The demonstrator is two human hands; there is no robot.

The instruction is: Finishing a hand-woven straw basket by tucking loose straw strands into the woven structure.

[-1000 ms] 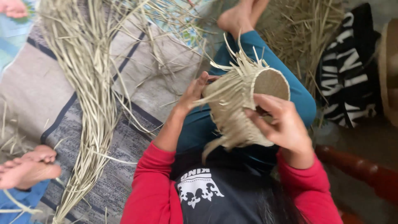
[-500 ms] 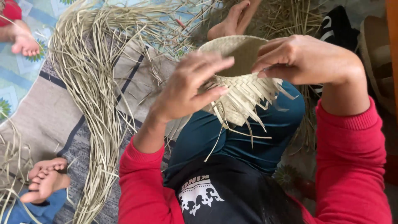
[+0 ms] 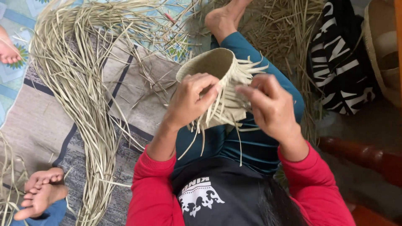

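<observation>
Your left hand point(image 3: 190, 100) is curled over the near rim of the half-woven straw basket point(image 3: 217, 79), fingers bent together and pinching loose strip ends against its wall. Your right hand point(image 3: 270, 106) sits just beside it on the other side, thumb and forefinger closed on a few of the pale strips that fringe out of the basket's lower edge; the remaining fingers are folded in. The basket is held in the air above your lap, over the teal trouser leg point(image 3: 255, 142), tilted so its open mouth faces away from you and to the left. Unwoven ends hang down from it between your two wrists. Red sleeves point(image 3: 153, 192) cover both forearms. A long sheaf of dried straw strips point(image 3: 79, 96) lies on the patterned floor mat point(image 3: 37, 121) to your left, well apart from the hands. Another person's bare feet point(image 3: 39, 194) rest on the mat at lower left. A black-and-white printed bag point(image 3: 339, 62) lies to your right.
</observation>
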